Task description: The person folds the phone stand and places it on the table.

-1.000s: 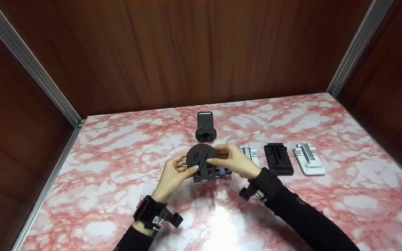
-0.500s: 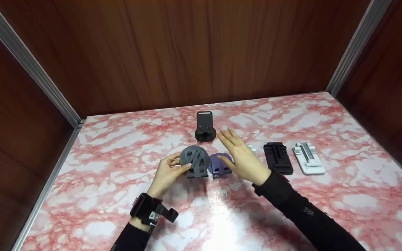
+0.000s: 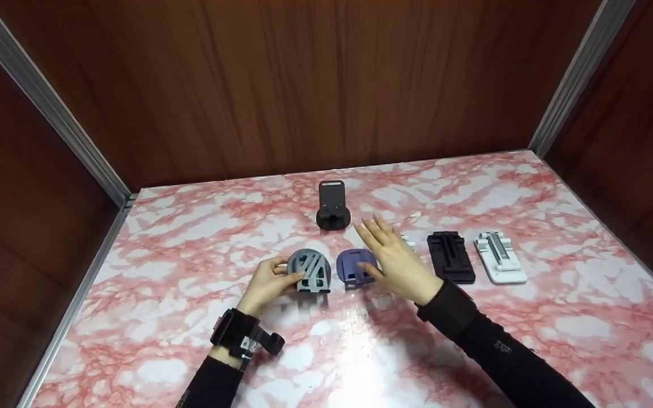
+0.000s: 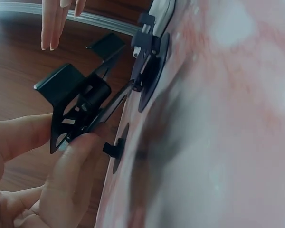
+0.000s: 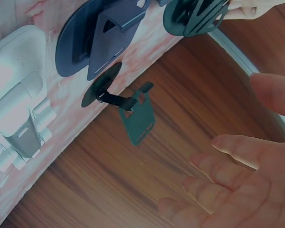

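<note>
My left hand [image 3: 264, 284] pinches a folded dark grey phone stand [image 3: 316, 266] with a round base. The thumb lies on its slotted plate and fingers are behind it; in the left wrist view the stand [image 4: 88, 97] is tilted, close over the table. Just right of it lies a folded purple phone stand [image 3: 349, 265] with a round base. Fingers straight and spread, my right hand [image 3: 401, 265] hovers by the purple stand, its thumb overlapping that stand in the head view. Nothing is in the right palm [image 5: 256, 190] in the right wrist view.
A black phone stand [image 3: 332, 195] stands unfolded farther back. To the right lie a folded black stand [image 3: 451, 258] and a folded white one [image 3: 501, 260]. Another white stand [image 5: 19, 95] is mostly hidden behind my right hand in the head view. Wood-grain walls [image 3: 326, 85] enclose the marbled table.
My right hand has let go of the dark grey stand and moved right, its fingers straightening. My left hand has brought the stand left and lower, uncovering the purple one.
</note>
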`<state>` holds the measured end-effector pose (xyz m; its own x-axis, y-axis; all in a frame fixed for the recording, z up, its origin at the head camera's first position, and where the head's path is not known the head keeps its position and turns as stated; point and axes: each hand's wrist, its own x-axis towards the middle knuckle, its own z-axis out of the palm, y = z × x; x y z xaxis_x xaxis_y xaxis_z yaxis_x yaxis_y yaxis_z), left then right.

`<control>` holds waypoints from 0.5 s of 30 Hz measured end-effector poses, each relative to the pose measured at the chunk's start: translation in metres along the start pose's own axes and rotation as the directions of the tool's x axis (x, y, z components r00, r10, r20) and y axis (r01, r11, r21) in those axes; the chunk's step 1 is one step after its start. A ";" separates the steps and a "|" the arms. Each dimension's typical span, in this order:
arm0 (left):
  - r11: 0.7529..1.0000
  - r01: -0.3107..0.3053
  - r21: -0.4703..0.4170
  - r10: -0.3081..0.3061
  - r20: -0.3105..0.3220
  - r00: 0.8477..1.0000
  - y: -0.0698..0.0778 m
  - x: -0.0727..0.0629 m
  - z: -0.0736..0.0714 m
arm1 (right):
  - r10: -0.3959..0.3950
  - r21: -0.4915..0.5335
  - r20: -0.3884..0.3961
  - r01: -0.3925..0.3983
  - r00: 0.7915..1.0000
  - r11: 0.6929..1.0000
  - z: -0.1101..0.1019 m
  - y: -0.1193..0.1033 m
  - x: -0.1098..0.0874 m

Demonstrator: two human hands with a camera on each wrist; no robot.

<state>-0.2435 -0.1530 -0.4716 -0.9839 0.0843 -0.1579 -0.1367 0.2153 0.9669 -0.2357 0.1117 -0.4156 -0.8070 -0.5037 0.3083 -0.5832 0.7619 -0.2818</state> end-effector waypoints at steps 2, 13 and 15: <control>1.000 -0.008 0.030 0.008 0.000 1.000 -0.003 0.002 -0.001 | 0.006 -0.023 0.011 -0.006 1.000 1.000 0.001 0.000 0.000; 0.999 0.053 -0.009 -0.053 0.032 0.998 -0.013 0.008 -0.005 | 0.052 -0.115 0.014 -0.051 0.999 0.992 0.009 0.005 0.000; 0.998 0.063 -0.014 -0.063 0.041 0.997 -0.014 0.009 -0.006 | 0.054 -0.117 0.014 -0.052 0.998 0.992 0.010 0.007 -0.001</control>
<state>-0.2514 -0.1606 -0.4855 -0.9678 0.1099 -0.2262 -0.2005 0.2062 0.9578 -0.2397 0.1132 -0.4266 -0.8387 -0.4671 0.2801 -0.5253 0.8295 -0.1894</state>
